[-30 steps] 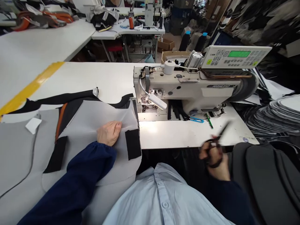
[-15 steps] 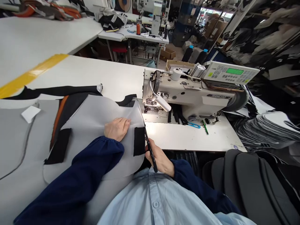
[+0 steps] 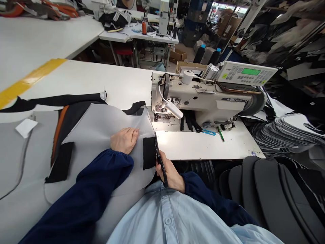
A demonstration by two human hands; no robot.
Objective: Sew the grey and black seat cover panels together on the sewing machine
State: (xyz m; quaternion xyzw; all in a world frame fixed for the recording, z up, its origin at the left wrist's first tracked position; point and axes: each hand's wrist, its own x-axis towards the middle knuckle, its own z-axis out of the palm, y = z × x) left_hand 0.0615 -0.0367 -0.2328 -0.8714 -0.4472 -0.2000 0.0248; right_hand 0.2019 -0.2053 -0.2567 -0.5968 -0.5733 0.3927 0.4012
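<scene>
My left hand (image 3: 125,140) rests on a light grey fabric panel (image 3: 101,122), its fingers curled together and pressing into the cloth. A crease runs through the panel beside the hand. In my right hand (image 3: 171,173) is a pair of black-handled scissors (image 3: 162,169), held upright along the panel's right edge. Their blades lie against that edge, next to a black fabric patch (image 3: 149,153). Another black patch (image 3: 61,162) lies on the left part of the work, near an orange strip (image 3: 59,130). Part of the right hand's fingers is hidden behind the scissors.
A sewing machine (image 3: 200,98) with a lamp and a control panel (image 3: 250,73) stands ahead on the right. Blue thread snips (image 3: 208,131) and a green tool (image 3: 220,134) lie by its base. Stacked grey panels (image 3: 286,135) and dark padded pieces (image 3: 269,186) are at the right.
The view has turned slightly, so the scene sits a little further left. The scissors' handles look a bit wider apart. My left hand stays in its place on the panel.
</scene>
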